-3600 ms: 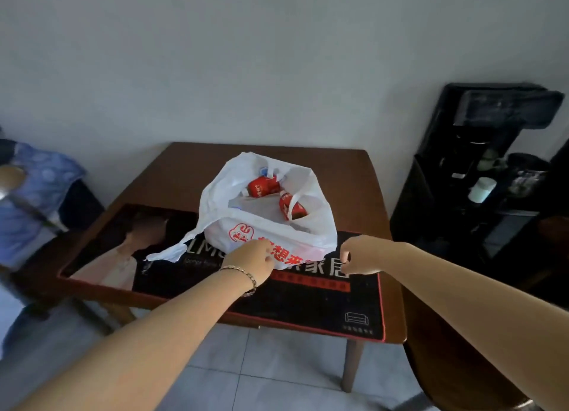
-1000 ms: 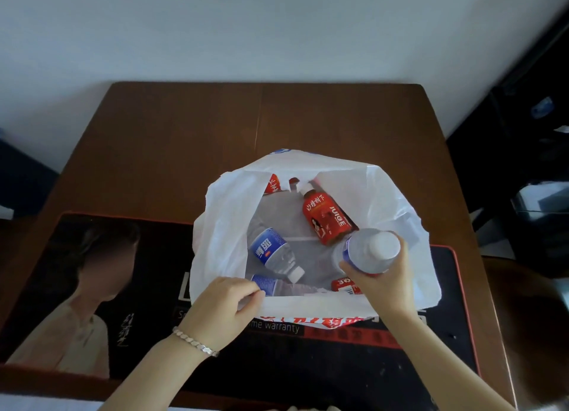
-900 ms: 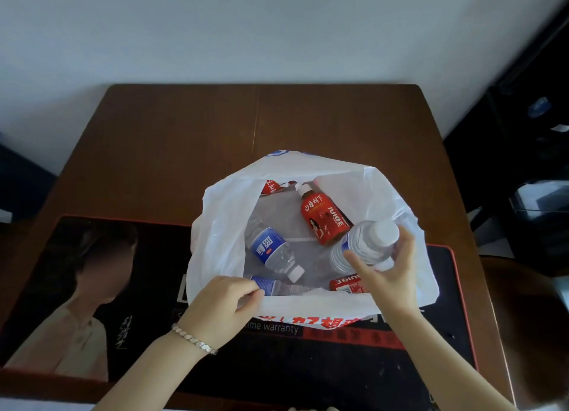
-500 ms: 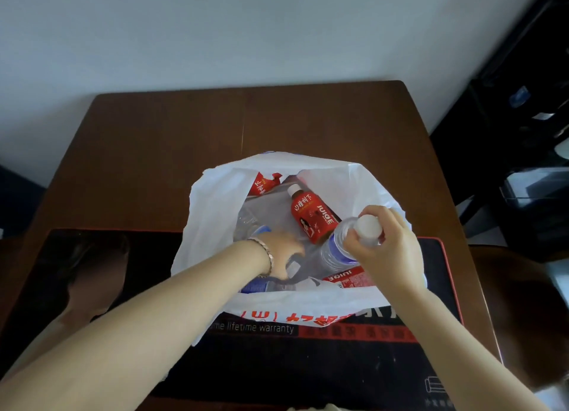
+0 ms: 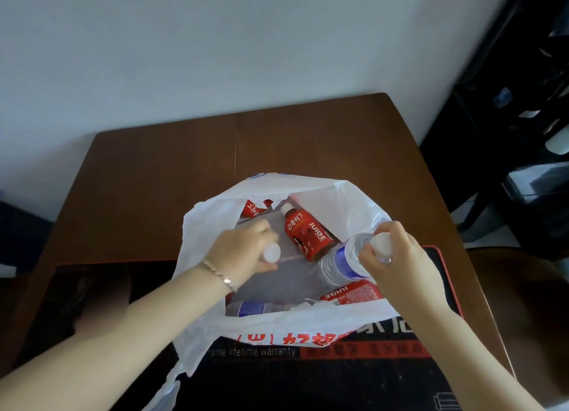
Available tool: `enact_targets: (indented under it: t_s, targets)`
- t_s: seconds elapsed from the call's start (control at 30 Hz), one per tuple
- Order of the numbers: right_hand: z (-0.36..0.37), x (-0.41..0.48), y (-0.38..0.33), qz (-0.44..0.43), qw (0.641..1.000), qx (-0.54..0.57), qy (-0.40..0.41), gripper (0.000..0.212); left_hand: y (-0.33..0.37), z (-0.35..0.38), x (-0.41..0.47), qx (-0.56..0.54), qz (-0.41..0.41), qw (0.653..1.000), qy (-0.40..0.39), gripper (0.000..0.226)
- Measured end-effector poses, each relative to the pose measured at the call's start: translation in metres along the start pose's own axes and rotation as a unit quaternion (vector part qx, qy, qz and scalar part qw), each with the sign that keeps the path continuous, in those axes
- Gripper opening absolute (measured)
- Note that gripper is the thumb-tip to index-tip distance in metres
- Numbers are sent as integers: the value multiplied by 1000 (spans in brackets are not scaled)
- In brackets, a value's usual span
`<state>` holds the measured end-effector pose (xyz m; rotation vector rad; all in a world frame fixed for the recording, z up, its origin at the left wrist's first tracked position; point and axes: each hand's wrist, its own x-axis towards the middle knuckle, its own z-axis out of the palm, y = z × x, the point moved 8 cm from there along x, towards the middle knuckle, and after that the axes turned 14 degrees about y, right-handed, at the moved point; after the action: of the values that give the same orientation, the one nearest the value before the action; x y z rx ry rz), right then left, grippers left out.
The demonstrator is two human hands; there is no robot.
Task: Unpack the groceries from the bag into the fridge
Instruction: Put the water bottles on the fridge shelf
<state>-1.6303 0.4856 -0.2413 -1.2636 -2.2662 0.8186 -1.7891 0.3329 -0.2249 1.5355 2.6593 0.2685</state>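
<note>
1. Reaching into the white plastic bag [image 5: 215, 225], the left hand [image 5: 238, 252] is curled shut around a water bottle whose white cap [image 5: 272, 253] pokes out between thumb and fingers; the rest of that bottle is hidden under the hand, so its long axis cannot be told.
2. The right hand [image 5: 397, 266] is closed on the neck and white cap of a second water bottle [image 5: 341, 264] — fingers wrapped over the top, thumb at the near side.
3. This bottle is clear with a blue label and tilts, its cap up and to the right, its base down and to the left into the bag.
4. A red juice bottle [image 5: 308, 233] lies flat in the bag between the two hands, its white cap pointing to the far left, its base toward the near right, close to the tilted bottle.
5. Another red bottle [image 5: 351, 293] lies near the front rim, partly covered by the right hand and the plastic.
6. A third water bottle [image 5: 255, 307] lies on its side along the near edge — long axis running left to right.
7. The bag sits open on the brown bench [image 5: 154, 176], its near side resting on a black mat [image 5: 308, 376].
</note>
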Motion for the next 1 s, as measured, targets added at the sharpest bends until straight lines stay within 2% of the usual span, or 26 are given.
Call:
enact_targets:
  t_s: [0.1,0.13,0.2,0.3,0.4,0.5,0.57,0.63,0.8,0.9,1.0]
  targets:
    - [-8,-1,-14,-69,992,-103,14,42,-31,-44,-9,-96,-142,979,110,28]
    - [-6,-2,-19,-76,991,-110,8,41,-38,-49,-13,-119,-179,969,119,23]
    - [-2,-2,-29,-96,989,-112,0,40,-38,-47,-17,-124,-203,968,83,25]
    - [2,-2,-41,-112,987,-118,-15,35,-16,-40,-16,-18,-120,992,18,30]
    - [11,-9,-48,-118,977,-163,-73,37,4,-38,-18,110,-16,993,25,33]
    - [15,-9,-56,-121,965,-222,-65,56,3,-41,-15,122,21,990,63,38]
    - [16,-6,-57,-93,962,-252,-49,66,-8,-29,-16,128,29,991,31,46]
    - [12,-2,-55,-57,961,-269,-17,66,-19,-28,-11,116,38,992,32,52]
    - [13,-15,-53,20,977,-214,4,42,-47,-20,-7,-2,14,999,51,47]
    - [15,-24,-52,72,975,-205,48,39,-44,-23,-6,-54,0,996,73,49]
    - [10,-33,-49,138,973,-174,55,29,-31,-30,-3,-106,11,988,108,51]
